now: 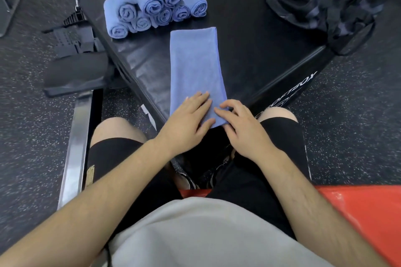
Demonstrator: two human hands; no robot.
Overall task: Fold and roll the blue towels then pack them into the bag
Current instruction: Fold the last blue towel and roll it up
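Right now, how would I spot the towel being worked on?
Find the big black box. On it, nearer than the rolled towels, lies the flat towel, its near end under the left hand and right hand. It alone is unrolled.

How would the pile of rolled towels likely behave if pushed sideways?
The rolled towels are stacked loosely, so upper rolls would probably tumble off. Soft cloth, likely light, so they should slide easily on the smooth black box.
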